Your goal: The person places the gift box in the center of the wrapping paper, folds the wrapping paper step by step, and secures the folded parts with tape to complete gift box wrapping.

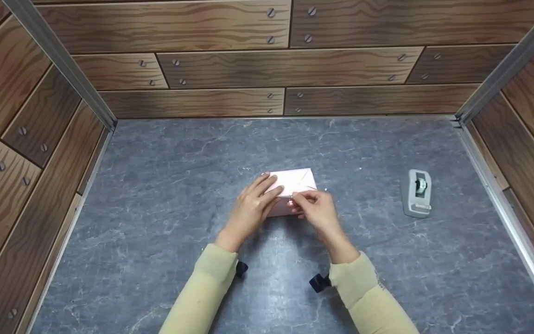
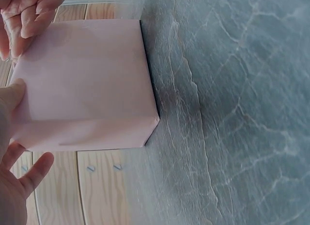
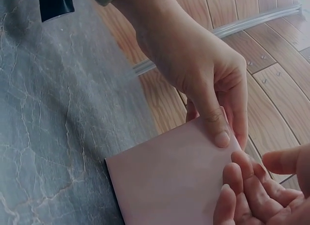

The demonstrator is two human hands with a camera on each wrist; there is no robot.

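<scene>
A box wrapped in pale pink paper (image 1: pixel 295 180) sits on the table, with folded creases showing on its top at the right. My left hand (image 1: pixel 248 204) holds its left part. The fingers spread over the top, and the thumb (image 3: pixel 220 133) lies on the front face near the upper edge. At the front upper edge is my right hand (image 1: pixel 317 208), thumb and forefinger drawn together. A small shiny bit, seemingly clear tape, is pinched at their tips; fingers partly hide it. In the left wrist view the plain front face (image 2: pixel 87 74) fills the middle.
A grey tape dispenser (image 1: pixel 419 194) with a roll in it stands on the table to the right. Wood-patterned panels (image 1: pixel 285 67) wall the grey marbled table (image 1: pixel 155 222) at the back and both sides. Black wrist devices (image 1: pixel 319 283) show beneath the sleeves.
</scene>
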